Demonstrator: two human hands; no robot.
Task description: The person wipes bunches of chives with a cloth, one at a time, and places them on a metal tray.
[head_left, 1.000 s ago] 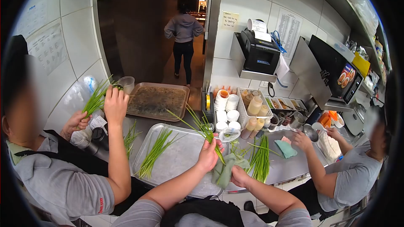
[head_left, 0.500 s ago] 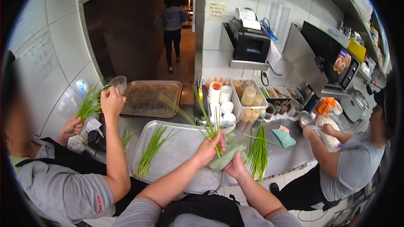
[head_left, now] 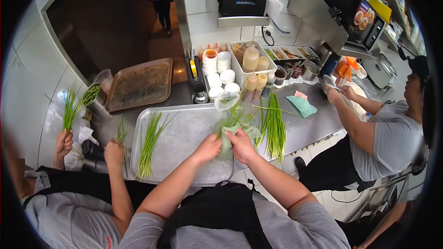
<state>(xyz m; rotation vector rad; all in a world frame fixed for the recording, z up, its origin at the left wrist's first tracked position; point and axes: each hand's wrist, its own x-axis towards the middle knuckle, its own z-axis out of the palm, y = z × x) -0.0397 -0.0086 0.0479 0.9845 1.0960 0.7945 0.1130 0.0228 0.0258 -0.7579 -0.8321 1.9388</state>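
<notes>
Over the right part of the metal tray point(head_left: 187, 136), my two hands are close together. My left hand point(head_left: 206, 150) is closed around the lower end of a bunch of chives point(head_left: 235, 116), partly hidden by the cloth. My right hand point(head_left: 243, 146) grips a pale green cloth point(head_left: 226, 150) that is wrapped against the stems. The chive tips are blurred and point away from me. Another chive bunch point(head_left: 148, 150) lies on the tray's left side. A larger pile of chives point(head_left: 274, 131) rests on the counter right of my hands.
At left a co-worker's hand point(head_left: 63, 143) holds chives. A brown baking tray point(head_left: 140, 85) lies beyond. Sauce bottles point(head_left: 251, 60), white cups point(head_left: 225, 76) and a clear plastic container point(head_left: 226, 101) stand ahead. A teal cloth point(head_left: 302, 106) and another person point(head_left: 392, 133) are at right.
My left hand has lowered the raised chives, and both hands have come together at the cloth. The left co-worker's nearer hand has dropped from the clear cup to chives beside the tray.
</notes>
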